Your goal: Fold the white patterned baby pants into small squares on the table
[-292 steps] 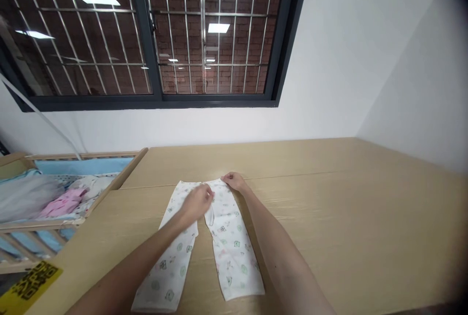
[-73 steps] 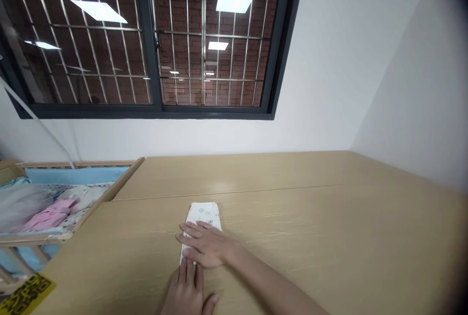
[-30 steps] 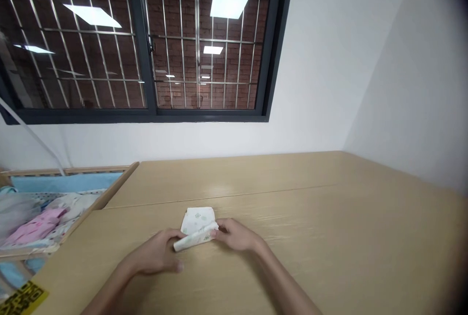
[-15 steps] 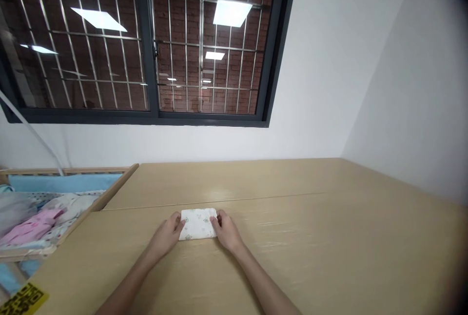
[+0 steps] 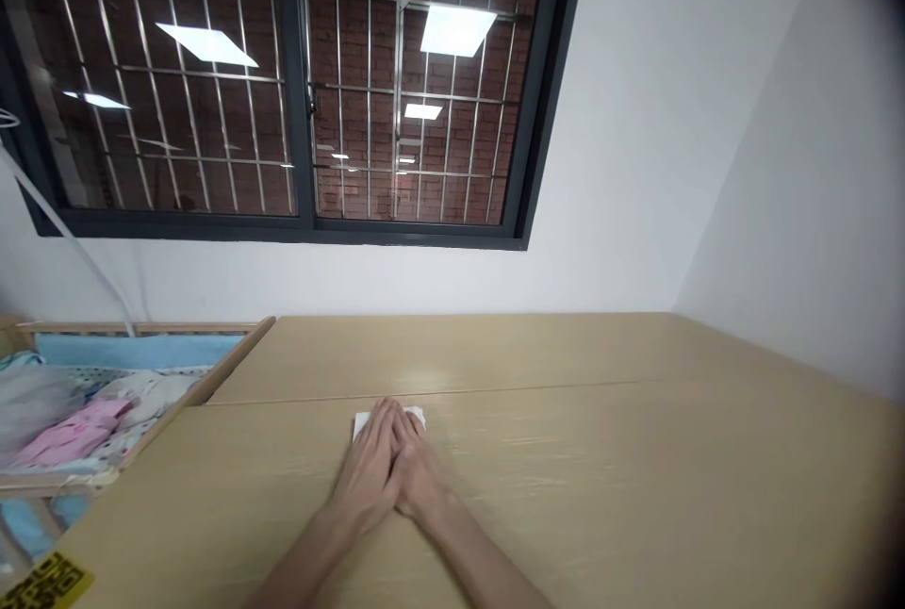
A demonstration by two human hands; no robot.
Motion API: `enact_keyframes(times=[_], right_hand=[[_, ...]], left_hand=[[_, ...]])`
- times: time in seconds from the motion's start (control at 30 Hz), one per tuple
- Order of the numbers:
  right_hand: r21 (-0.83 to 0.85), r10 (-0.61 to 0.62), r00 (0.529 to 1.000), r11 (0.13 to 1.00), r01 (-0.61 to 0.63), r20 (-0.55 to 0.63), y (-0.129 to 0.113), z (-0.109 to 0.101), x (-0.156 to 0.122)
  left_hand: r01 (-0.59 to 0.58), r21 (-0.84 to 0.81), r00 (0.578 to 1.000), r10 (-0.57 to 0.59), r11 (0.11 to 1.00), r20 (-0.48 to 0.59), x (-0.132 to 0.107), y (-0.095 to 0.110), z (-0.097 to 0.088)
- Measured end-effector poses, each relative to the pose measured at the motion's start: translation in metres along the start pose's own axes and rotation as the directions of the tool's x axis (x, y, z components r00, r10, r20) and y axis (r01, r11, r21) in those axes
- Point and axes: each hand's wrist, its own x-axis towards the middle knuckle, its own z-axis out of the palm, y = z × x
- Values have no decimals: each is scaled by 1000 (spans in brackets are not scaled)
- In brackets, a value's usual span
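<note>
Head: hands (image 5: 391, 469) atop folded garment (image 5: 360, 424)

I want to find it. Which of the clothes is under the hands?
The white one on the table, under the left hand and right hand; the pink one lies in the crib.

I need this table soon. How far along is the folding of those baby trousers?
Done: the trousers, spread flat earlier, are now folded small on the table. In hand: the left hand and right hand lie flat together on top, pressing them down. Remaining: the trousers have not left the table, and a pink garment lies loose in the crib.
</note>
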Motion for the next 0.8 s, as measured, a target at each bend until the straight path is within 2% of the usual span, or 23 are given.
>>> enact_keyframes(times=[0.07,0.13,0.27,0.47,0.8], right_hand=[[4,-11,996,1000,11,86,4,8,-1],[-5,9,995,1000,-8,96,8,12,-2],[-22,62,995,998,-61,76,8,12,-2],[33,138,987,989,-141,87,7,-3,-8],[107,232,947,960,-260,220,26,-22,-22]], left_hand=[[33,-3,996,-32,999,80,-2,-4,14],[75,5,988,-75,997,137,-4,-12,21],[63,51,974,-72,997,216,-6,-28,18],[135,155,951,-172,979,258,-8,-28,7],[172,257,938,-238,951,250,-13,-41,10]])
